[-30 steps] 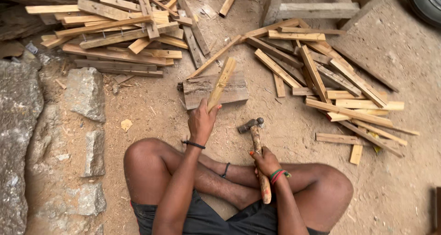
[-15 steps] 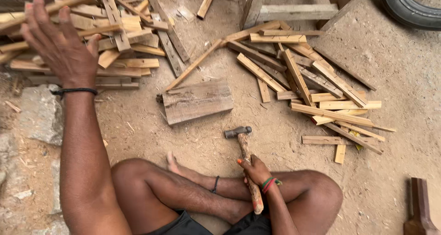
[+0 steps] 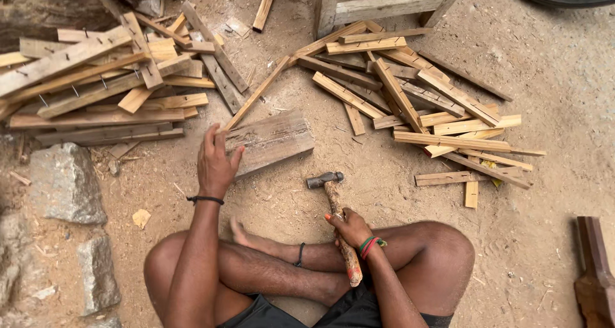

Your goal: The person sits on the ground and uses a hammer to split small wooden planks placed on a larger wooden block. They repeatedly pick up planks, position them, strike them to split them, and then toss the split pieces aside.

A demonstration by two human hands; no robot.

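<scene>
Head view, left hand (image 3: 216,164) open on wood block (image 3: 272,142), right hand (image 3: 349,227) gripping hammer (image 3: 337,220)

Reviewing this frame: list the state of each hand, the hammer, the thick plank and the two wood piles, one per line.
left hand: open, fingers resting on the plank's left end
right hand: closed around the hammer handle
hammer: held, head resting on the dirt
thick plank: lying flat on the ground
left pile of wood strips: heaped, nails sticking out of some
right pile of wood strips: scattered loosely

Left hand (image 3: 216,163) stretched forward, fingers seemingly loose, right hand (image 3: 350,228) fisted near crossed legs
</scene>
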